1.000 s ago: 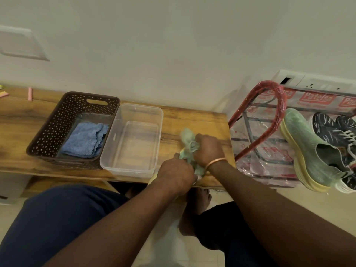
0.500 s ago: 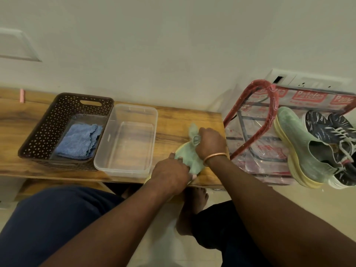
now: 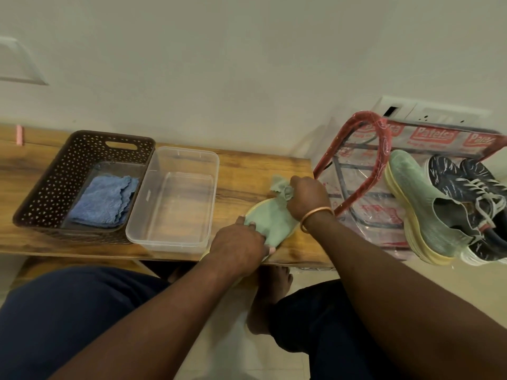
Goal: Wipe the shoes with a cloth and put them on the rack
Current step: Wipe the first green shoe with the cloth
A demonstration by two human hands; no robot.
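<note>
A pale green shoe (image 3: 270, 224) with a yellow sole lies at the front right of the wooden bench (image 3: 247, 171). My left hand (image 3: 238, 246) grips its near end. My right hand (image 3: 308, 197) holds a bunched green cloth (image 3: 282, 187) against the shoe's far end. To the right, the red-framed rack (image 3: 377, 138), wrapped in clear plastic, carries the matching green shoe (image 3: 419, 207) and a pair of dark patterned sneakers (image 3: 472, 193).
A brown perforated basket (image 3: 63, 176) with a folded blue cloth (image 3: 105, 200) stands at the bench's left, beside an empty clear plastic tub (image 3: 164, 234). The wall runs behind the bench. My knees and bare feet are below the front edge.
My right hand has slid the cloth from the middle of the shoe towards its far end, uncovering more of the green upper. My left hand has kept its grip.
</note>
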